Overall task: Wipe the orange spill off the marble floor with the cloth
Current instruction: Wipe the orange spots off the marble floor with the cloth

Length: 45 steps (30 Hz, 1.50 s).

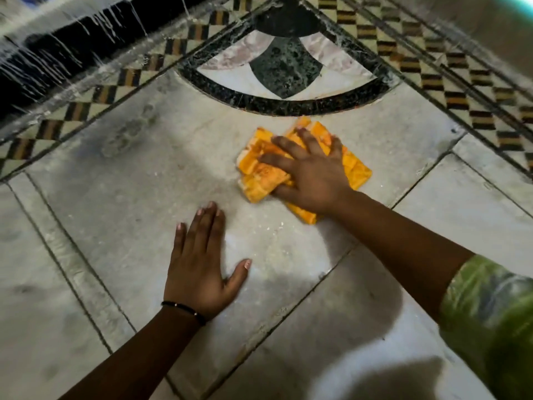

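My right hand [313,174] presses flat, fingers spread, on the folded cloth [259,171], gripping nothing; my left hand [202,264] lies open on the marble floor [121,203], bracing me. No orange spill shows around my palm, so I judge it is under the cloth. Firm, even pressure and overlapping strokes would serve best.

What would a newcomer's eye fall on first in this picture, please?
The bright orange cloth, folded on the pale marble floor at centre, pressed flat under the right hand. Next, the left hand, spread flat on the floor nearer the viewer, and the black-ringed inlay just beyond the cloth.
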{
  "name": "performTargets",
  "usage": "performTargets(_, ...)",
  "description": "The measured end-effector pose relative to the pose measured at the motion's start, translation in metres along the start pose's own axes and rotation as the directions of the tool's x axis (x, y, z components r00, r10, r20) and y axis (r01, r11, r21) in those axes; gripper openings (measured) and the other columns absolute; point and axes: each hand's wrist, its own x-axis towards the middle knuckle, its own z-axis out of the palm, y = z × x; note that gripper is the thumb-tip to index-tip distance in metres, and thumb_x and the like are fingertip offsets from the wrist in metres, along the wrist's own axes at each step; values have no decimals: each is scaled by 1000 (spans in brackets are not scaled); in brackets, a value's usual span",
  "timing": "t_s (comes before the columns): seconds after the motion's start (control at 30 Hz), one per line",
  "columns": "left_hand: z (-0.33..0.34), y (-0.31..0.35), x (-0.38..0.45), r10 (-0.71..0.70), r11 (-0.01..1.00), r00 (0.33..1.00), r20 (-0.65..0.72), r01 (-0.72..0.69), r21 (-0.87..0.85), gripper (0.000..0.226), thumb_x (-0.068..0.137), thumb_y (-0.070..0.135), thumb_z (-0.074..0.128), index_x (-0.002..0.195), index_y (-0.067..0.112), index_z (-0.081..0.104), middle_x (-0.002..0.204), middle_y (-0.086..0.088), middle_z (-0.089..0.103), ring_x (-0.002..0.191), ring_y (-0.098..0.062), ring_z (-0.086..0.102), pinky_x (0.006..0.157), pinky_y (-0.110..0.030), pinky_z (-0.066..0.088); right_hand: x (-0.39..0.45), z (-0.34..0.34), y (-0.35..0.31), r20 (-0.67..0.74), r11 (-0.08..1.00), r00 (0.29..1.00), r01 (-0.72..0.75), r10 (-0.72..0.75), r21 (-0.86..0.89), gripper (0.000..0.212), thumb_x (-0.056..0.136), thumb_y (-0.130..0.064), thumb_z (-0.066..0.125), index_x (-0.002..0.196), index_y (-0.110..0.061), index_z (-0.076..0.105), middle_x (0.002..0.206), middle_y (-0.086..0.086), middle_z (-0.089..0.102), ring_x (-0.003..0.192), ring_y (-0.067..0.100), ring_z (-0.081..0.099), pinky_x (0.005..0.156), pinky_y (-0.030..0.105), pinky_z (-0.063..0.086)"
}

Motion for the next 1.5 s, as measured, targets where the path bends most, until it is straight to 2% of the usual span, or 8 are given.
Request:
performTargets(0.13,1,-2,1,9,1000,1000,8,-9,2,84,84,61,38,147,7,27,157,-9,21,146,-22,16,118,-45,11,74,-12,-20,133,932,947,-313,292,183,59,85,-67,44,141,-53,30,161,-8,10,146,36,-6,101,78,-2)
performTargets(0.37,-2,-6,1,12,1000,999,35,-11,-24,86,84,64,38,148,10,24,156,-9,22,145,-22,17,118,-43,8,6,-3,-13,43,994,993,106,-107,18,70,72,-75,35,139,-53,35,158,-11,21,146,28,11,106,69,11)
performTargets(0.57,0,-8,4,30,999,1000,-8,-30,-16,85,81,63,41,146,9,31,155,-9,25,143,-25,22,117,-44,10,64,-9,-10,151,948,951,-291,271,130,73,78,-76,42,143,-55,19,161,-9,3,146,36,-7,99,79,0)
performTargets(0.83,3,-12,4,60,997,998,-33,-58,47,84,82,63,41,144,6,34,153,-12,30,141,-28,28,114,-46,17,-53,-5,1,151,962,951,274,-269,-12,71,74,-62,42,143,-47,33,160,-5,18,145,38,11,101,74,11)
performTargets(1.07,3,-12,3,60,997,997,-47,-58,43,86,82,63,39,146,6,30,154,-12,27,141,-29,25,114,-48,17,-103,-28,68,328,932,892,354,-310,-81,75,78,-32,73,143,-38,38,158,3,23,144,43,14,97,75,24)
performTargets(1.23,-12,-7,7,21,998,989,147,-30,61,95,80,69,37,149,6,21,157,-12,18,144,-30,17,115,-51,17,-134,-56,87,594,932,779,339,-200,-130,59,98,-33,46,148,-43,18,161,-6,0,147,33,3,108,57,26)
performTargets(1.33,-53,11,28,-123,975,883,453,24,219,99,82,73,40,152,12,4,161,-5,-1,147,-23,4,119,-46,8,-151,-91,91,573,982,799,113,-179,149,53,90,-18,60,139,-29,46,153,4,32,137,28,34,106,36,32)
performTargets(1.5,-120,134,40,-118,987,846,519,156,-29,76,87,63,46,148,23,26,159,-4,15,145,-20,15,117,-41,17,-191,-177,75,394,304,894,-445,215,843,36,83,0,63,114,-19,65,106,-7,68,98,3,65,84,17,49)
